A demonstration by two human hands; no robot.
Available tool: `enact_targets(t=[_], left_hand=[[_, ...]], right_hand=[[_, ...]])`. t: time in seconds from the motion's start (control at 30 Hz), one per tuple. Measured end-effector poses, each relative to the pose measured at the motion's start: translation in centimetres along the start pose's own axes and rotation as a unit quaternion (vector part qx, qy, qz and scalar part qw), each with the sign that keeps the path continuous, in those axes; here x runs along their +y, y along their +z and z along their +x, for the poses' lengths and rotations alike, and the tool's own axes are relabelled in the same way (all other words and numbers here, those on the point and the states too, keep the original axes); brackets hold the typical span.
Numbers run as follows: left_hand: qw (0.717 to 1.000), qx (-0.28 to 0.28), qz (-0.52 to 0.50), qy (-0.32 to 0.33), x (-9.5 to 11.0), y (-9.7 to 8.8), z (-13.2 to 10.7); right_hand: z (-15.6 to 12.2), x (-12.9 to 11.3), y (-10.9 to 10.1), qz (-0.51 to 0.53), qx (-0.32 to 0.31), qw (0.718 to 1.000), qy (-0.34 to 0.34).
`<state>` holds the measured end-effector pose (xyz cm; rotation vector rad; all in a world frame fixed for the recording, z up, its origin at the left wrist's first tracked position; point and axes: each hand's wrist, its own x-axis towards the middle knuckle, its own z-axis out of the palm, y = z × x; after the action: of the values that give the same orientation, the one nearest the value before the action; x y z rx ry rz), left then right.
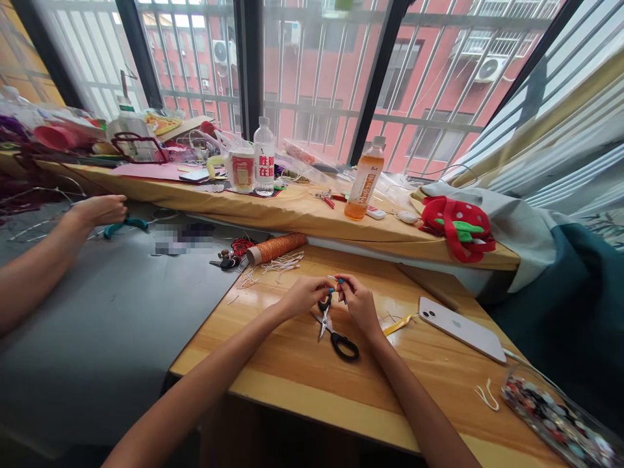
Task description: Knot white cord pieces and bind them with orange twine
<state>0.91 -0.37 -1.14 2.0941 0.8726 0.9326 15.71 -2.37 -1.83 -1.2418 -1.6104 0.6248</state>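
Observation:
My left hand [312, 294] and my right hand [357, 298] meet above the wooden table, fingertips pinched close together. Between them shows the end of a thin white cord [332, 277]; most of it is hidden by the fingers. Open-bladed scissors [342, 344] with black handles lie on the table just below my hands, one handle partly covered. Behind my left hand are loose white cords [279, 268], some with orange ends, beside a spool of orange thread [277, 247]. A yellow ribbon [400, 325] lies right of my right wrist.
A white phone [462, 329] and a clear box of beads [560, 416] are at the right. On the ledge stand an orange drink bottle [364, 182], a water bottle [264, 159] and a red pouch [458, 224]. At left, another person's hand [102, 209] is near teal-handled pliers [125, 225].

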Motion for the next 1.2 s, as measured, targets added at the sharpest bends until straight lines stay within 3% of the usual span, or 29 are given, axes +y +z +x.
enact_targets(t=[0.1, 0.27, 0.6, 0.87, 1.0, 1.2], left_hand=[[0.999, 0.002, 0.043, 0.032, 0.1, 0.2, -0.2], [0.993, 0.057, 0.104, 0.028, -0.2, -0.2, 0.1], [0.975, 0.054, 0.207, 0.059, -0.8, -0.7, -0.2], [0.967, 0.055, 0.246, 0.047, -0.9, -0.7, -0.2], [0.974, 0.069, 0.214, -0.012, -1.3, -0.6, 0.1], [0.99, 0.03, 0.048, -0.13, -1.3, -0.7, 0.7]], right_hand=[[-0.1, -0.1, 0.1, -0.062, -0.001, 0.998, -0.022], [-0.1, 0.0, 0.2, -0.108, -0.029, 0.993, -0.037], [-0.2, -0.3, 0.1, -0.153, -0.085, 0.982, -0.076], [-0.5, 0.3, 0.0, -0.266, -0.141, 0.94, -0.162], [-0.9, -0.2, -0.2, -0.349, -0.175, 0.902, -0.184], [-1.1, -0.6, -0.1, -0.416, -0.184, 0.868, -0.198]])
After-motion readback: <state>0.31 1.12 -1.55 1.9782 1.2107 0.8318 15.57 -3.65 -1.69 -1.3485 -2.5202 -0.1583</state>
